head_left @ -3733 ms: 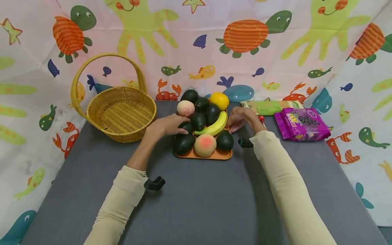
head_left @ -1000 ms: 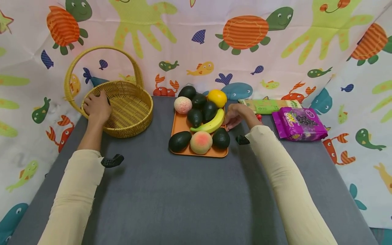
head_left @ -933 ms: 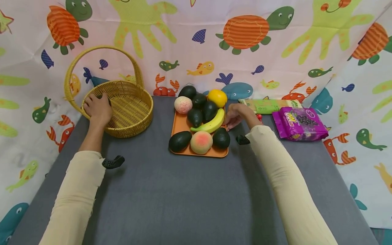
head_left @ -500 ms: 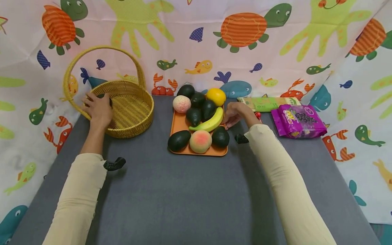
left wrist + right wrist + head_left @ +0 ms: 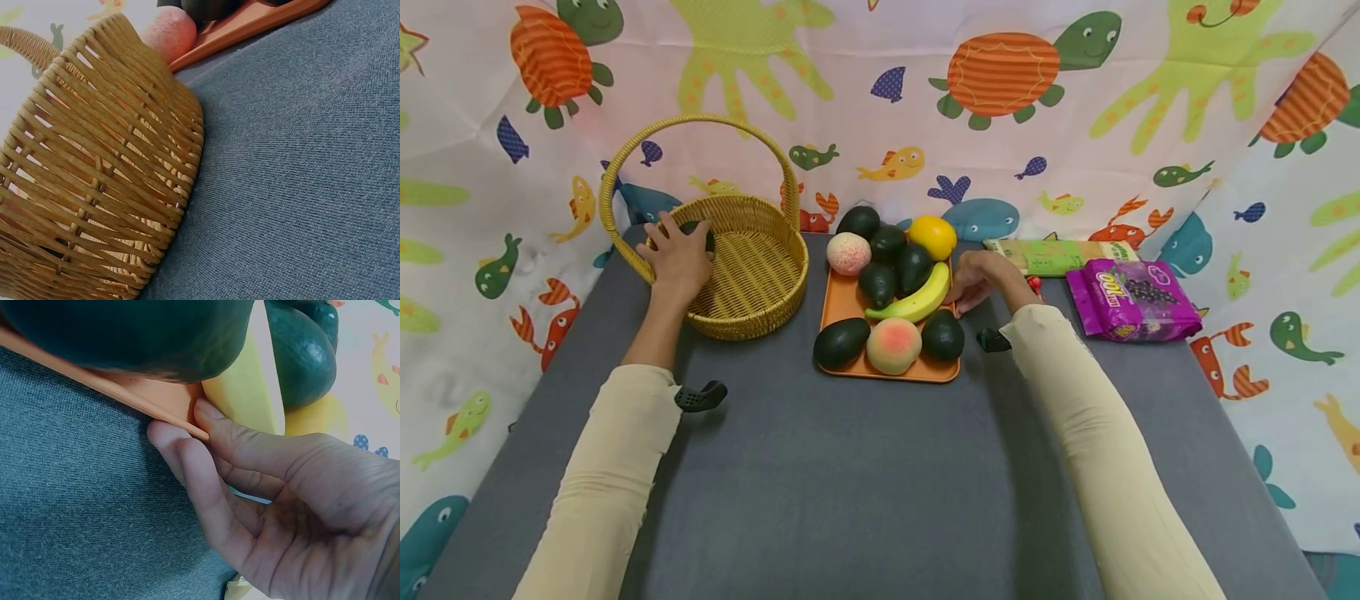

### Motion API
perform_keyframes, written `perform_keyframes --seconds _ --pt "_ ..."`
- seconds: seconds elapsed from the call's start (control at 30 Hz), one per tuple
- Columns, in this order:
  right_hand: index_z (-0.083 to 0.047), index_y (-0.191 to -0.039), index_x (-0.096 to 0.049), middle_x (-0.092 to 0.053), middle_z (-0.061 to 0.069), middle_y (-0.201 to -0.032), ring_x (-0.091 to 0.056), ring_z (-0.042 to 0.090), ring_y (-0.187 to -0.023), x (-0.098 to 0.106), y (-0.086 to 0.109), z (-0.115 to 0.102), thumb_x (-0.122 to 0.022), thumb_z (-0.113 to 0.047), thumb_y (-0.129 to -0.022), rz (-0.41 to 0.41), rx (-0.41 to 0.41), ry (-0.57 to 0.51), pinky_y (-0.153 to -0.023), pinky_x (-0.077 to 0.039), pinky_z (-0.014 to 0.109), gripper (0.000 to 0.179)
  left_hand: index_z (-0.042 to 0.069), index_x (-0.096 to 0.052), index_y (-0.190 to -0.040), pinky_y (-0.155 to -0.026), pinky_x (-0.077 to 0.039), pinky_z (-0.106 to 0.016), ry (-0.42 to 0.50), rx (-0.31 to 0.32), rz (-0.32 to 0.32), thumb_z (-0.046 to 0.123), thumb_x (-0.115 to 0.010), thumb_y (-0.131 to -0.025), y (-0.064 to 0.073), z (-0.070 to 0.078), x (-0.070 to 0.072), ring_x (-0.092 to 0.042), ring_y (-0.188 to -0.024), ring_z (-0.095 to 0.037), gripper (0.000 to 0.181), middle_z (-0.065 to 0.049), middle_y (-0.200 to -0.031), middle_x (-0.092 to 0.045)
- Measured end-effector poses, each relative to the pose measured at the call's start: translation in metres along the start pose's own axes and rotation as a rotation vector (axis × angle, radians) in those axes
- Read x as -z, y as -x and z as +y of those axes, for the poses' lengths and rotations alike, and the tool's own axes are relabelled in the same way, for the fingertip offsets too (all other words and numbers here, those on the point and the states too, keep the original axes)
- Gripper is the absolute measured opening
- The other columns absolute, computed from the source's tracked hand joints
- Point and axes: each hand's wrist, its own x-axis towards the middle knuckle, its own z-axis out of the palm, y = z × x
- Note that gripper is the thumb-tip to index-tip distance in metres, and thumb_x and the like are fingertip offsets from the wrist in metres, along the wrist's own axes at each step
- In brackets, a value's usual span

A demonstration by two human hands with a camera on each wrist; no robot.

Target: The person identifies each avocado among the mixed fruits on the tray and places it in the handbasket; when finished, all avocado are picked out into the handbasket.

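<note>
My left hand (image 5: pixel 681 262) grips the left rim of the yellow wicker basket (image 5: pixel 760 327), fingers reaching over the edge. Inside the basket, partly hidden by that hand, sits a dark green avocado (image 5: pixel 709 239). The left wrist view shows only the woven basket wall (image 5: pixel 100 144), not the hand. With thumb and fingers my right hand (image 5: pixel 262 481) pinches the right edge of the orange tray (image 5: pixel 137 403). On the tray are several avocados (image 5: pixel 841 343), a banana (image 5: pixel 917 302), a peach (image 5: pixel 893 347), a speckled pink fruit (image 5: pixel 848 254) and a yellow fruit (image 5: pixel 932 238).
A purple packet with grapes on it (image 5: pixel 1138 302) lies right of the tray, beside a flat green packet (image 5: pixel 1052 257). Something small and red (image 5: pixel 1034 286) shows behind the right wrist. A printed cloth (image 5: pixel 910 179) hangs behind the grey table (image 5: pixel 850 483).
My left hand took an avocado from the tray's left side to the basket. In the last half second, hand and basket shifted right, nearer the tray. My right hand stayed at the tray edge.
</note>
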Motion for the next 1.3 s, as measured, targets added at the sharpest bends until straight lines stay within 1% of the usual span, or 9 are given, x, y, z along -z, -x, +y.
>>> perform_keyframes --seconds 0.2,0.43,0.6,0.73,0.87,0.97,1.03,1.13,1.3 --pt "0.006 -0.111 -0.072 -0.077 0.009 -0.08 -0.076 0.015 -0.07 -0.001 0.0 -0.004 -0.077 -0.015 -0.095 -0.006 -0.013 0.0 -0.094 -0.059 0.031 0.027 0.013 -0.027 -0.166 -0.114 0.004 -0.087 0.068 0.008 0.009 0.018 -0.053 -0.107 0.002 -0.002 0.002 0.015 -0.151 -0.069 0.065 -0.042 -0.167 0.014" --pt "0.006 -0.112 -0.072 -0.076 0.008 -0.078 -0.075 0.014 -0.068 0.0 -0.001 -0.002 -0.077 -0.016 -0.095 0.006 0.0 -0.004 -0.086 -0.062 0.027 0.028 0.009 -0.034 -0.163 -0.115 0.018 -0.082 0.156 -0.045 0.071 0.016 -0.053 -0.106 0.007 -0.001 0.006 0.018 -0.152 -0.067 0.061 -0.039 -0.169 0.011" --pt "0.005 -0.115 -0.072 -0.077 0.008 -0.079 -0.075 0.014 -0.068 0.0 -0.003 -0.002 -0.077 -0.015 -0.096 -0.006 0.013 -0.02 -0.086 -0.062 0.027 0.029 0.004 -0.039 -0.16 -0.117 0.017 -0.081 0.159 -0.071 0.105 0.014 -0.054 -0.106 0.01 0.006 0.012 0.009 -0.154 -0.066 0.057 -0.037 -0.17 0.003" --pt "0.005 -0.114 -0.073 -0.077 0.008 -0.079 -0.075 0.014 -0.068 0.0 -0.003 -0.003 -0.077 -0.015 -0.095 -0.002 0.009 -0.018 -0.085 -0.062 0.027 0.027 0.001 -0.046 -0.155 -0.119 0.004 -0.083 0.176 -0.116 0.166 0.015 -0.055 -0.107 0.015 0.016 0.02 -0.007 -0.156 -0.063 0.051 -0.036 -0.169 -0.014" --pt "0.005 -0.114 -0.073 -0.077 0.008 -0.078 -0.075 0.015 -0.067 -0.001 -0.002 -0.002 -0.076 -0.014 -0.096 0.001 0.004 -0.011 -0.083 -0.063 0.027 0.026 -0.002 -0.052 -0.149 -0.117 -0.026 -0.079 0.163 -0.215 0.238 0.015 -0.058 -0.107 0.021 0.033 0.03 -0.038 -0.146 -0.058 0.046 -0.036 -0.158 -0.038" --pt "0.005 -0.112 -0.073 -0.077 0.009 -0.077 -0.075 0.015 -0.067 -0.001 -0.002 -0.001 -0.076 -0.014 -0.097 0.007 0.004 -0.006 -0.082 -0.063 0.026 0.025 -0.004 -0.056 -0.145 -0.106 -0.045 -0.07 0.147 -0.339 0.261 0.013 -0.06 -0.106 0.026 0.046 0.037 -0.056 -0.128 -0.055 0.043 -0.036 -0.147 -0.051" --pt "0.005 -0.11 -0.074 -0.077 0.008 -0.077 -0.075 0.014 -0.066 -0.001 -0.002 0.0 -0.076 -0.015 -0.096 0.009 0.006 -0.009 -0.08 -0.063 0.026 0.024 -0.003 -0.057 -0.143 -0.102 -0.05 -0.065 0.142 -0.428 0.256 0.013 -0.061 -0.105 0.03 0.054 0.04 -0.06 -0.122 -0.052 0.041 -0.034 -0.143 -0.055" --pt "0.004 -0.108 -0.074 -0.076 0.008 -0.076 -0.074 0.014 -0.066 0.0 -0.002 0.001 -0.076 -0.015 -0.096 0.005 0.007 -0.019 -0.08 -0.063 0.025 0.023 -0.001 -0.058 -0.142 -0.103 -0.052 -0.06 0.14 -0.538 0.228 0.014 -0.062 -0.105 0.036 0.064 0.043 -0.062 -0.122 -0.048 0.04 -0.029 -0.14 -0.058" --pt "0.003 -0.109 -0.074 -0.077 0.008 -0.079 -0.076 0.014 -0.068 0.001 -0.003 0.001 -0.078 -0.017 -0.095 -0.003 -0.003 -0.031 -0.086 -0.062 0.027 0.025 0.003 -0.06 -0.142 -0.106 -0.053 -0.056 0.165 -0.649 0.167 0.018 -0.064 -0.105 0.048 0.083 0.04 -0.064 -0.124 -0.041 0.04 -0.023 -0.137 -0.063"
